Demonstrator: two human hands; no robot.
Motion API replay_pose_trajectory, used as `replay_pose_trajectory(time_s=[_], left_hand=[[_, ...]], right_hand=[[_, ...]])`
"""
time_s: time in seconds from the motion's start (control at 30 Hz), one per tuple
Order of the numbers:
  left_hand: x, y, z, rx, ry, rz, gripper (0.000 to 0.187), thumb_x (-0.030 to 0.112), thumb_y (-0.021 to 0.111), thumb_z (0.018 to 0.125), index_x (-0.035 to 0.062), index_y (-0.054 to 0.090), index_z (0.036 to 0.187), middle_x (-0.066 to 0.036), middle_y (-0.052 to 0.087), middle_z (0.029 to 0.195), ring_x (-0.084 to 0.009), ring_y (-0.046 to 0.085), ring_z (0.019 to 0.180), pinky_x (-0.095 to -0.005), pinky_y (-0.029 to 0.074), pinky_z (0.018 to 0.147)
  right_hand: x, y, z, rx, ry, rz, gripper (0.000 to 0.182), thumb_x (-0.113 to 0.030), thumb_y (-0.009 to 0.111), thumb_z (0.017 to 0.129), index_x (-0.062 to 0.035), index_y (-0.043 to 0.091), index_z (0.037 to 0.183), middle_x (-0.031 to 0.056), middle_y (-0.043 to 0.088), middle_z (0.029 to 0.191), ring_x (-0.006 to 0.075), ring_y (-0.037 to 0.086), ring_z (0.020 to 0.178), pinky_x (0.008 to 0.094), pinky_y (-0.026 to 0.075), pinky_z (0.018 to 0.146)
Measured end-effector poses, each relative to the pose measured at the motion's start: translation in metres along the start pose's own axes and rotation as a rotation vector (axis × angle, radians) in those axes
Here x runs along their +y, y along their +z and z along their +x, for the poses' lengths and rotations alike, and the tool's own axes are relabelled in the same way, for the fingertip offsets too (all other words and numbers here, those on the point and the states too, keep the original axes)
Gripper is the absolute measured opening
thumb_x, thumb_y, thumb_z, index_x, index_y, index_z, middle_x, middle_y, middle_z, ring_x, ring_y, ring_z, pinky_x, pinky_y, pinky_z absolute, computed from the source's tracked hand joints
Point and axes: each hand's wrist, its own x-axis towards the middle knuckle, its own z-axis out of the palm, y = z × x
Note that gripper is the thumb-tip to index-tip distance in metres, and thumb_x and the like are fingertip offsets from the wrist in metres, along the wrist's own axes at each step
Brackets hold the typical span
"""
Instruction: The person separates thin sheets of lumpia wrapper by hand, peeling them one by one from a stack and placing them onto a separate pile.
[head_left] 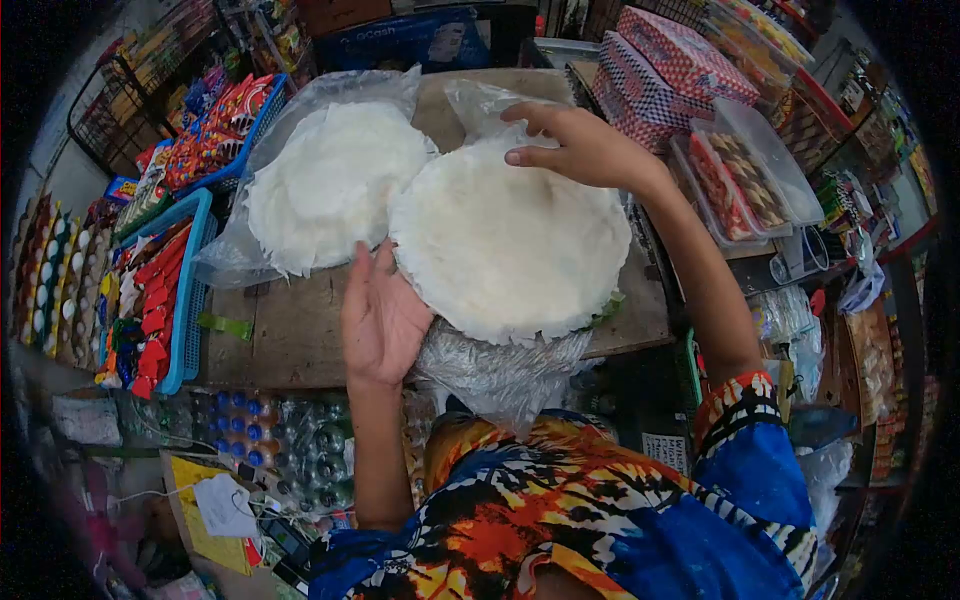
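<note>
Two stacks of thin, round white wrappers, like spring roll wrappers, lie side by side on a wooden table. The left stack (335,185) rests on a clear plastic bag. Nearer to me, the right stack (505,245) has ragged edges and more clear plastic (500,365) under its front. My left hand (385,315) is palm up between the stacks, fingers stretched out, right at the right stack's left edge. Over that stack's far edge hovers my right hand (580,145), thumb and fingers apart. A crumpled plastic bag (490,105) lies behind its fingertips.
Blue baskets of packets (165,290) and egg trays (60,280) stand at the left. On the right are checkered boxes (660,75) and a clear tub of snacks (740,180). A green strip (225,325) lies on the table (300,340). Bottles (245,425) stand below.
</note>
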Motion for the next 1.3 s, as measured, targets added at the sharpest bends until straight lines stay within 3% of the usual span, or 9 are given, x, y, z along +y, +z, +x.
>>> replay_pose_trajectory(time_s=[0.07, 0.13, 0.23, 0.3, 0.57, 0.77, 0.93, 1.03, 1.3], left_hand=[[-0.003, 0.002, 0.0, 0.079, 0.018, 0.116, 0.064, 0.035, 0.041, 0.101, -0.0036, 0.02, 0.147, -0.019, 0.029, 0.152, -0.0309, 0.029, 0.141, -0.0456, 0.024, 0.115], [-0.005, 0.007, -0.001, 0.126, 0.049, 0.213, 0.058, 0.014, 0.043, 0.099, -0.0012, 0.017, 0.149, -0.018, 0.033, 0.15, -0.029, 0.035, 0.137, -0.0438, 0.03, 0.113], [-0.008, 0.01, -0.005, 0.159, 0.061, 0.24, 0.065, 0.006, 0.045, 0.096, 0.0034, 0.012, 0.151, -0.02, 0.032, 0.15, -0.0291, 0.036, 0.137, -0.0432, 0.034, 0.111], [-0.01, 0.019, -0.012, 0.197, 0.066, 0.295, 0.068, 0.004, 0.044, 0.095, 0.0066, 0.008, 0.152, -0.021, 0.031, 0.15, -0.0295, 0.036, 0.137, -0.0431, 0.035, 0.11], [-0.015, 0.035, -0.026, 0.244, 0.127, 0.4, 0.077, -0.002, 0.044, 0.09, 0.0109, 0.003, 0.153, -0.029, 0.026, 0.149, -0.0352, 0.034, 0.138, -0.0471, 0.035, 0.11], [-0.024, 0.032, -0.028, 0.257, 0.149, 0.41, 0.077, -0.004, 0.045, 0.093, 0.0139, 0.0, 0.154, -0.026, 0.032, 0.148, -0.0315, 0.042, 0.133, -0.0442, 0.04, 0.106], [-0.029, 0.024, -0.037, 0.379, 0.215, 0.779, 0.071, -0.006, 0.054, 0.092, 0.008, 0.016, 0.15, -0.014, 0.06, 0.112, -0.0186, 0.062, 0.102, -0.033, 0.056, 0.086], [-0.03, 0.021, -0.037, 0.41, 0.238, 0.73, 0.065, -0.007, 0.056, 0.09, 0.0052, 0.025, 0.146, -0.009, 0.06, 0.098, -0.0146, 0.063, 0.092, -0.0302, 0.058, 0.081], [-0.03, 0.018, -0.034, 0.44, 0.231, 0.759, 0.052, -0.006, 0.058, 0.09, 0.0024, 0.036, 0.136, -0.007, 0.06, 0.094, -0.0127, 0.063, 0.087, -0.0276, 0.058, 0.077]], right_hand=[[-0.009, -0.014, -0.009, -0.018, 0.041, 0.277, 0.043, -0.036, 0.064, 0.089, -0.0004, 0.064, 0.113, 0.0209, 0.067, 0.101, 0.0321, 0.066, 0.093, 0.04, 0.051, 0.081], [-0.019, -0.028, -0.021, -0.024, 0.005, 0.298, 0.041, -0.034, 0.065, 0.088, -0.0002, 0.064, 0.112, 0.0203, 0.067, 0.1, 0.0317, 0.066, 0.091, 0.0395, 0.052, 0.081], [-0.042, -0.035, -0.047, -0.07, -0.079, 0.406, 0.037, -0.029, 0.068, 0.086, 0.0002, 0.064, 0.108, 0.0192, 0.067, 0.1, 0.0317, 0.066, 0.089, 0.0387, 0.052, 0.08], [-0.06, -0.028, -0.066, -0.093, -0.226, 0.452, 0.031, -0.023, 0.072, 0.081, -0.0001, 0.064, 0.102, 0.0167, 0.066, 0.097, 0.0332, 0.064, 0.09, 0.0389, 0.05, 0.08], [-0.117, 0.02, -0.108, -0.111, -0.149, 0.09, 0.054, -0.033, 0.079, 0.07, -0.0099, 0.056, 0.113, 0.0088, 0.054, 0.109, 0.0279, 0.053, 0.099, 0.0383, 0.042, 0.083], [-0.112, 0.033, -0.105, 0.046, -0.152, 0.314, 0.025, -0.019, 0.073, 0.076, -0.0078, 0.06, 0.094, 0.0086, 0.056, 0.088, 0.0278, 0.055, 0.085, 0.0386, 0.044, 0.071], [-0.111, 0.032, -0.105, 0.04, -0.07, 0.485, 0.015, -0.013, 0.07, 0.078, -0.0054, 0.062, 0.088, 0.0094, 0.058, 0.083, 0.0302, 0.057, 0.08, 0.041, 0.046, 0.069], [-0.112, 0.03, -0.103, 0.032, -0.076, 0.508, 0.014, -0.01, 0.069, 0.078, -0.0045, 0.061, 0.088, 0.01, 0.058, 0.083, 0.0312, 0.056, 0.081, 0.0417, 0.046, 0.069], [-0.112, 0.028, -0.099, 0.0, 0.015, 0.553, 0.008, -0.005, 0.064, 0.083, -0.0018, 0.062, 0.091, 0.012, 0.059, 0.079, 0.0297, 0.057, 0.077, 0.0376, 0.045, 0.068]])
